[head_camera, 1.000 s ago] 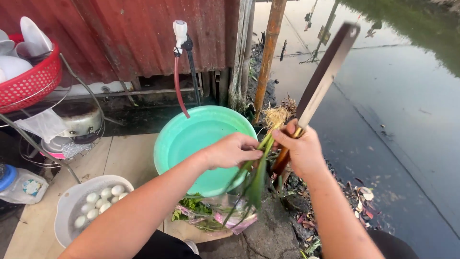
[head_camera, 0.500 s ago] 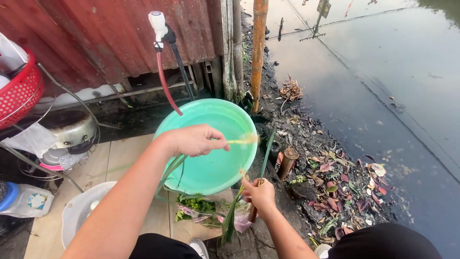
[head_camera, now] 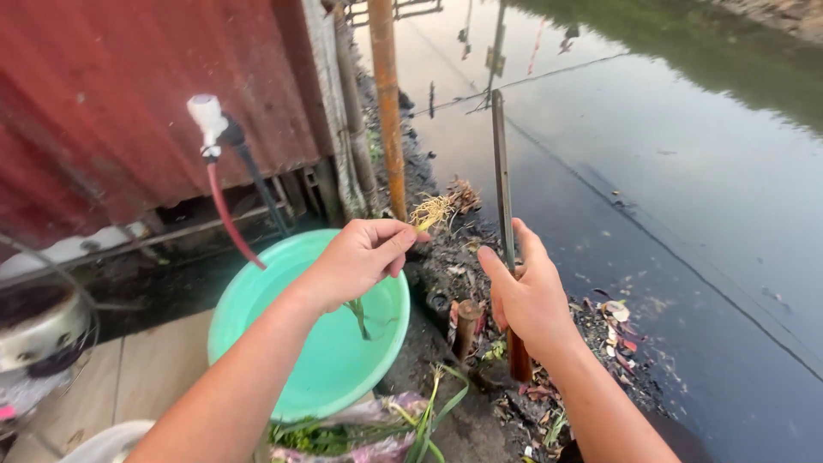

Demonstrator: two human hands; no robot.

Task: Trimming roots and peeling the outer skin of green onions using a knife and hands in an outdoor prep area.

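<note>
My left hand (head_camera: 360,257) pinches a spring onion (head_camera: 434,210) by its root end, the pale tangled roots sticking out past my fingers and the green stalk hanging down over the green plastic basin (head_camera: 257,300). My right hand (head_camera: 531,296) grips a large knife (head_camera: 501,180) by its brown wooden handle, the long blade standing upright and edge-on to me. The blade is just right of the onion roots, a short gap apart.
A red hose and white tap (head_camera: 210,120) hang on the rusty corrugated wall (head_camera: 103,103). A bag of greens (head_camera: 360,429) lies in front of the basin. Dark canal water (head_camera: 686,214) lies right of a littered bank (head_camera: 600,334). An orange pole (head_camera: 386,103) stands behind.
My right hand has come up from the ground with the knife, its blade now upright. My left hand has moved right, holding the onion's root end toward the blade.
</note>
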